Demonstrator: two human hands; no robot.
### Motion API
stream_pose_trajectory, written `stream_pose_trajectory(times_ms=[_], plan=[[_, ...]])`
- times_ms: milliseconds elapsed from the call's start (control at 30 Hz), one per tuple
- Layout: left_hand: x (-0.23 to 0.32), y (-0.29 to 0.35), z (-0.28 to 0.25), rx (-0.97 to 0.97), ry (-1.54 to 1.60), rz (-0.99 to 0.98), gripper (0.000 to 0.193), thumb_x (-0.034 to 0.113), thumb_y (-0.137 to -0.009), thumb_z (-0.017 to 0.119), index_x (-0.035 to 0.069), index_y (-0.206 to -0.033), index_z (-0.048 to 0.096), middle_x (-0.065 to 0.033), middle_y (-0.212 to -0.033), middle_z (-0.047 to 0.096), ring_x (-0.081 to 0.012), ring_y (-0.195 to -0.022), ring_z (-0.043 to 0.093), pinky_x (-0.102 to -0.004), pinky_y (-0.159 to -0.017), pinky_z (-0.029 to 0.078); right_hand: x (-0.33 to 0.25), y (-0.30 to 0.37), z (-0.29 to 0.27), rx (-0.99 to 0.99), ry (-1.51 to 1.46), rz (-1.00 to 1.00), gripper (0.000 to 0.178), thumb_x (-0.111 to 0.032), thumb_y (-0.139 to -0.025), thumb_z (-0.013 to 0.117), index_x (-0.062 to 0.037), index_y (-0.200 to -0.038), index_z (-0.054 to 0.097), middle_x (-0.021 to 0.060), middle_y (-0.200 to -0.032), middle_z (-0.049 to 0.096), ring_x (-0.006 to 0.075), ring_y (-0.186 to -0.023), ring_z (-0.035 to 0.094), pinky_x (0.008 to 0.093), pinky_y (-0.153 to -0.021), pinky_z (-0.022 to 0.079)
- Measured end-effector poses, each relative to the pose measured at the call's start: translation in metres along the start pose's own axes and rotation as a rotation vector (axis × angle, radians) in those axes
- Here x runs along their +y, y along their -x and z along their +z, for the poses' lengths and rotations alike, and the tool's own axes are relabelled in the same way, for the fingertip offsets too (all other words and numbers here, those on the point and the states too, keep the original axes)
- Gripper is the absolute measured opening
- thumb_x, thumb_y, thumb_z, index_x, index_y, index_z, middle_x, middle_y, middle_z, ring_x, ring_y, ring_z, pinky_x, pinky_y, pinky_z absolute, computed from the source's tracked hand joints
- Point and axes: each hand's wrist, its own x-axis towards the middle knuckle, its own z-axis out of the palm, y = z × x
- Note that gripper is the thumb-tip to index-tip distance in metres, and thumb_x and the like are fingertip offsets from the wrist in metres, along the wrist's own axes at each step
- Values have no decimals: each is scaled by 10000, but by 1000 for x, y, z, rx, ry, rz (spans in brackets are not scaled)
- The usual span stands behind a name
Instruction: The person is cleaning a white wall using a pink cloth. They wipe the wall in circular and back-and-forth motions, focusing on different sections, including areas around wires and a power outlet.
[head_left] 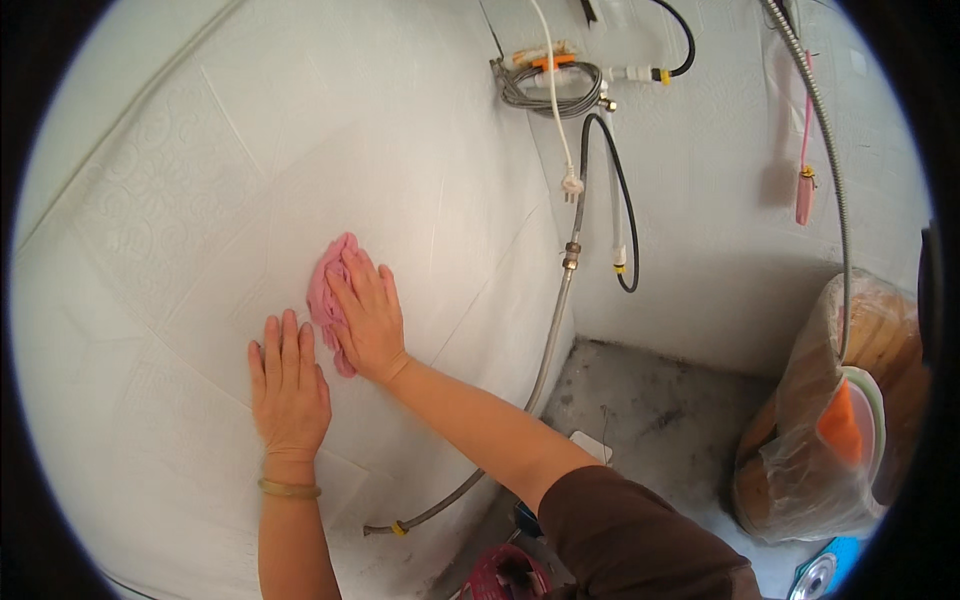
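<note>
A crumpled pink cloth (330, 290) lies pressed against the white patterned wall (200, 190). My right hand (367, 325) is on top of it, palm toward the wall, fingers slightly bent over the cloth and pressing it there. Part of the cloth is hidden under that hand. Just to the left and lower, my left hand (288, 385) rests flat on the wall with its fingers stretched out and nothing in it. A yellowish bangle (289, 489) circles the left wrist.
A grey hose (550, 370) runs down right of my hands, below a coiled metal hose (545, 100) and a white plug (571, 185). A plastic-wrapped wooden barrel (770, 470) stands at right on the grey floor (650, 390). A pink basket (508, 572) sits at the bottom.
</note>
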Motion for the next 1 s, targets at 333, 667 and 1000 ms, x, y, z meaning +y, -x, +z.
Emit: stream_pose_trajectory(times_ms=[333,667,1000], plan=[[-2,1,-1,-26,-15,8,579,66,-872,560,37,-1432,418,-117,-1556,334,-315,-1445,291,-510,-1175,232,108,-13,-15,145,167,654,571,-180,-945,504,-43,-1476,347,162,-1522,360,327,-1424,298,427,-1155,239],[-2,0,1,-44,14,1,597,77,-865,573,33,-1437,407,-130,-1561,319,-308,-1450,278,-511,-1174,231,44,81,15,117,100,804,604,-227,-1003,411,94,-1481,228,258,-1567,216,383,-1459,201,406,-1198,155],[-7,0,-2,72,117,6,472,91,-912,509,8,-1376,485,-169,-1478,440,-340,-1387,388,-522,-1153,256,-34,20,14,39,7,-9,491,-133,-859,596,46,-1310,515,265,-1499,352,444,-1368,362,552,-1103,288]])
